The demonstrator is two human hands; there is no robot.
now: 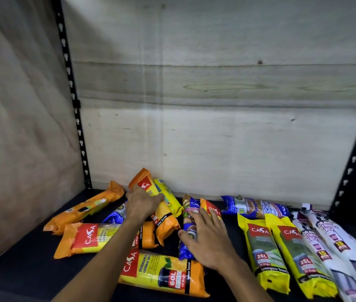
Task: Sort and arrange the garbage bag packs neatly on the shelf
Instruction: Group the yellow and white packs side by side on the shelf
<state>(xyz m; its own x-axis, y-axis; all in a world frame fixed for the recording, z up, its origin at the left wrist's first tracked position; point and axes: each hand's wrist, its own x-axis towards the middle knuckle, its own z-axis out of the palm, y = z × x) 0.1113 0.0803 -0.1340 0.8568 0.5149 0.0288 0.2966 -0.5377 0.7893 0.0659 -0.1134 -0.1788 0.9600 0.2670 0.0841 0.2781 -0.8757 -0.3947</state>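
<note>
Garbage bag packs lie scattered on a black shelf (20, 277). My left hand (141, 203) grips an orange CASA pack (151, 205) that leans against the back wall, on top of other packs. My right hand (205, 238) rests flat, fingers spread, on a blue pack (189, 223) in the middle, beside a small orange pack (213, 209). More orange packs lie at the left (85, 208), (90, 238) and in front (164, 273). Two yellow 25L packs (264, 253), (301, 260) and two white drawstring packs (329, 243) lie side by side on the right.
A blue pack (253, 207) lies crosswise at the back right. A plywood panel (216, 138) closes the back. Black perforated uprights stand at the back left (74, 105) and at the right (355, 158). A beige wall is on the left.
</note>
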